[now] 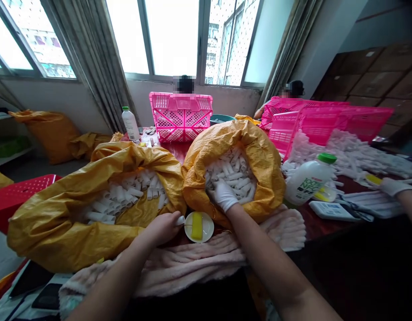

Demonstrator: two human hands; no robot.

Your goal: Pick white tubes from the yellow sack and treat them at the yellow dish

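My bare left hand (161, 228) pinches a short white roll (180, 220) at its fingertips, just left of a small white plate (206, 227) holding a yellow sponge (197, 225). My right hand (224, 195), in a white glove, rests among the white rolls (230, 171) in the mouth of a yellow woven sack (262, 165). Its fingers are partly hidden among them. Another yellow woven sack (55, 232), also full of white rolls (125, 196), lies open to the left. A pink fleece cloth (192, 263) lies under my forearms.
Pink plastic crates (181, 117) stand beyond the sacks on a dark red table (174, 150). To the right, a co-worker's gloved hand (395, 186) is near a white plastic bottle (308, 178) and a heap of white rolls (353, 154). Cardboard boxes (369, 84) are stacked at right.
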